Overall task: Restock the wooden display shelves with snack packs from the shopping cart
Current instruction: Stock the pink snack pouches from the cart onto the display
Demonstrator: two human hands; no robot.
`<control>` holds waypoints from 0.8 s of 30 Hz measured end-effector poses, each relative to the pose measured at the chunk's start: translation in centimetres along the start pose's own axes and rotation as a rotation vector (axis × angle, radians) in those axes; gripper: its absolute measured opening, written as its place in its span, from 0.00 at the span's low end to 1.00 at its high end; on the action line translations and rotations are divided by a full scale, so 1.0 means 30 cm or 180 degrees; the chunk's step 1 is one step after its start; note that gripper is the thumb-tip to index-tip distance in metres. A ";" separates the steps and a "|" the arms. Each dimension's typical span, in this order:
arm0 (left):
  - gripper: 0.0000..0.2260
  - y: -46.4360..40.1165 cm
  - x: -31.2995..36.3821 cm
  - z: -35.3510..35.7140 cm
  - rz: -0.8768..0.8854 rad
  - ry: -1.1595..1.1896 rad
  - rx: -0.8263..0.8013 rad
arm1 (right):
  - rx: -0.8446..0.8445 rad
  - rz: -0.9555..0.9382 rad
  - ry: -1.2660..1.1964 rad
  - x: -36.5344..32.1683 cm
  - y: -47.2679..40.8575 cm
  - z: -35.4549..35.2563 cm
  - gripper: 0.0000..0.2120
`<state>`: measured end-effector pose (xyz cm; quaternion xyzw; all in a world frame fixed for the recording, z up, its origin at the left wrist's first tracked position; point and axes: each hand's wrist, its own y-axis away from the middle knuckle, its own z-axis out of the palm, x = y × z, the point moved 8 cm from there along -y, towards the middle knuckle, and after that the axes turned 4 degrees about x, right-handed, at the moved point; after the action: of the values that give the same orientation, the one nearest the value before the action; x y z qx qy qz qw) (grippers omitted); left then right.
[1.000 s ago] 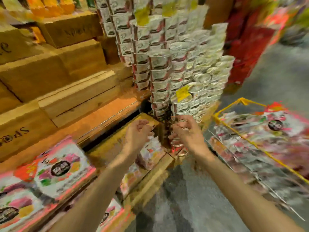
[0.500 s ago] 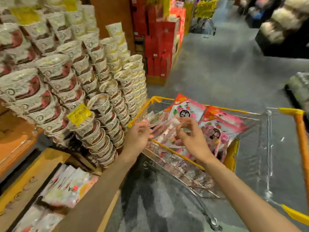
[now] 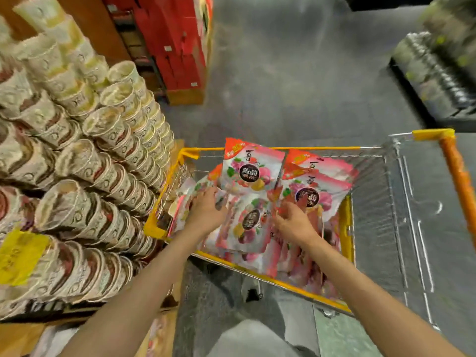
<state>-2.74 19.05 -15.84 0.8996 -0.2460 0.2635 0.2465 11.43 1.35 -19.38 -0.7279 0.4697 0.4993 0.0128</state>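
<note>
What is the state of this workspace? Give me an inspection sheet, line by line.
Surface: grey concrete floor.
Job's things: pink-and-red plastic snack packs piled in the yellow-rimmed wire shopping cart.
Clutter: stacked cream-and-brown paper cups with a yellow tag, left of the cart.
Grippers: left hand and right hand are both down among the packs; grip unclear.
Cables: nothing seen.
Surroundings: red cardboard boxes behind; dark blurred display at far right.

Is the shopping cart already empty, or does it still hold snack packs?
Not empty: many pink snack packs lie piled inside the yellow-rimmed wire shopping cart.
</note>
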 end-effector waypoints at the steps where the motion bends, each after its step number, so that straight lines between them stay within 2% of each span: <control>1: 0.27 -0.027 -0.011 0.018 0.0044 -0.0321 -0.0169 | -0.0119 0.0168 0.0070 0.034 -0.046 0.040 0.18; 3: 0.30 -0.087 -0.037 0.056 0.0056 -0.0802 -0.0453 | -0.0299 0.0575 0.0074 0.087 -0.133 0.106 0.21; 4: 0.29 -0.113 -0.050 0.075 0.0057 -0.0982 -0.0559 | -0.0345 0.0770 0.0030 0.094 -0.159 0.130 0.20; 6: 0.19 -0.125 -0.046 0.101 0.0228 -0.1411 -0.0642 | -0.0415 0.1010 0.0008 0.097 -0.175 0.161 0.11; 7: 0.13 -0.131 -0.035 0.111 0.0370 -0.1667 -0.0642 | -0.0449 0.1106 0.0046 0.095 -0.174 0.169 0.12; 9: 0.06 -0.141 -0.013 0.128 0.0551 -0.2131 -0.0677 | -0.0557 0.1311 0.0133 0.117 -0.171 0.186 0.17; 12: 0.06 -0.168 -0.005 0.149 0.0582 -0.2788 -0.0797 | -0.0828 0.1457 0.0474 0.151 -0.178 0.211 0.18; 15: 0.06 -0.161 -0.004 0.177 0.0720 -0.3334 -0.0962 | -0.1049 0.1377 0.0711 0.133 -0.177 0.213 0.15; 18: 0.06 -0.148 -0.031 0.188 0.0623 -0.3270 -0.1065 | -0.1172 0.1160 0.0560 0.084 -0.172 0.214 0.14; 24: 0.05 -0.162 -0.039 0.036 0.0081 -0.2115 -0.0785 | -0.1017 0.0540 -0.0151 -0.098 -0.156 0.171 0.13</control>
<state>-0.43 22.48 -18.86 0.8965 -0.3539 -0.0721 0.2564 10.84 8.42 -21.86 -0.6665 0.4437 0.5839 -0.1341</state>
